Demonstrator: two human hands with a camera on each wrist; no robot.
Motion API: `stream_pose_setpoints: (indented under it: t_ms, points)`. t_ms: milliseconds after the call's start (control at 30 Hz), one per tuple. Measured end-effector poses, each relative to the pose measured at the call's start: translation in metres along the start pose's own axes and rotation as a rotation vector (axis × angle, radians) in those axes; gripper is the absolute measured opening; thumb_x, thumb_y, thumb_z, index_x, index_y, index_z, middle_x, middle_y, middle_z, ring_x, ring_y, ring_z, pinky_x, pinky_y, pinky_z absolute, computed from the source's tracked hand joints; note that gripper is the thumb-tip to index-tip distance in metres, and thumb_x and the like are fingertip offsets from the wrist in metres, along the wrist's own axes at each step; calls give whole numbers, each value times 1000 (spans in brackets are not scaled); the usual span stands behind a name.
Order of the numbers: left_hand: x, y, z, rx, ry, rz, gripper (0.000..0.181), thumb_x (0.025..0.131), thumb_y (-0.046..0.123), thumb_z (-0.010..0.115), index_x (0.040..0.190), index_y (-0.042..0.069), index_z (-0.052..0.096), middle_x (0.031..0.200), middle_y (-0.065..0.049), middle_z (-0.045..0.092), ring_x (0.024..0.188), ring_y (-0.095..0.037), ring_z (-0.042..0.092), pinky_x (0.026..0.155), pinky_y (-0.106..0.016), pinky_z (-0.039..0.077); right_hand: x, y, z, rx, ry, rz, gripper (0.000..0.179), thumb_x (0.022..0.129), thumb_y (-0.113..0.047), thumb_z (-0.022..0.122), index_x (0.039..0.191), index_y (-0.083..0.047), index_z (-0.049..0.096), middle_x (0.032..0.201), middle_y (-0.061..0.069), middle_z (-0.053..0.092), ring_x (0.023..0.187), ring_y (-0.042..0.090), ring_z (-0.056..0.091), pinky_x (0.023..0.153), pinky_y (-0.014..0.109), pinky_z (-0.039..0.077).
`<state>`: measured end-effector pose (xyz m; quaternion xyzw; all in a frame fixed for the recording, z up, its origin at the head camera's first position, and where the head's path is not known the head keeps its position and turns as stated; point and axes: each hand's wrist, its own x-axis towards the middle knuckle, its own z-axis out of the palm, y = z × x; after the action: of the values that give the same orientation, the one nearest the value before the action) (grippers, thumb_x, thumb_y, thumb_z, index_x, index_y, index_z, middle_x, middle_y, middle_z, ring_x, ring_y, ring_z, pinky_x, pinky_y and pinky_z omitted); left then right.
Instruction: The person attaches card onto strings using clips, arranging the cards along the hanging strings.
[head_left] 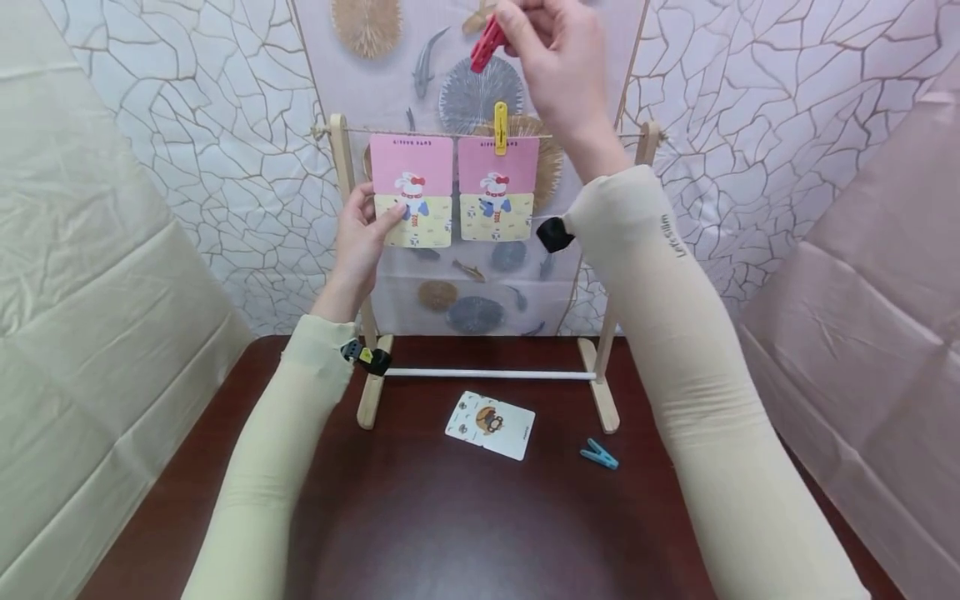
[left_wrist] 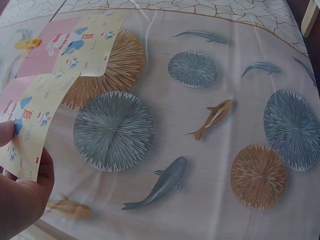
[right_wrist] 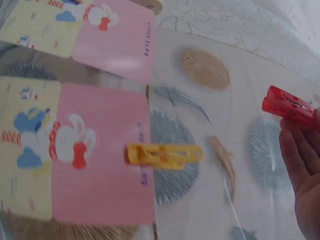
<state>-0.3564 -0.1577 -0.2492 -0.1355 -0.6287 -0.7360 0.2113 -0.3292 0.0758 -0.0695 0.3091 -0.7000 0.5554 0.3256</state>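
Pinched at its upper end by the thumb and fingers of the right hand (head_left: 566,75), the red peg (head_left: 487,47) is held in the air. As seen in the head view, its long axis is slanted, the free end being pointed toward 7 o'clock. By the left hand (head_left: 360,229), the left card (head_left: 416,187) is gripped near its 8 o'clock side, thumb laid over the front. From that card's top edge, where no peg is seen, the red peg is placed at about 1 o'clock, well apart. That edge is held about level with the string (head_left: 358,131); whether it is touched cannot be told. Just beside, at 3 o'clock, the right card (head_left: 498,196) is held on the string by the yellow peg (head_left: 501,129).
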Motion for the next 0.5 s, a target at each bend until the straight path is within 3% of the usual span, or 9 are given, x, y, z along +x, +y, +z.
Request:
stream_pose_setpoints:
  t_ms: [200, 500]
  points:
    - [1, 1, -2, -9, 3, 4, 31, 95, 3, 68, 123, 9, 57, 120, -13, 68, 102, -19, 64, 91, -32, 51, 1, 8, 31, -83, -28, -5, 16, 103, -15, 59, 109, -2, 66, 100, 6, 72, 92, 11, 63, 89, 19, 48]
    - [3, -1, -4, 1, 4, -3, 30, 95, 4, 68, 122, 10, 57, 119, -11, 68, 102, -19, 64, 92, -33, 51, 5, 23, 54, -144, -84, 4, 16, 103, -18, 59, 108, -4, 66, 96, 3, 72, 84, 10, 60, 82, 18, 45]
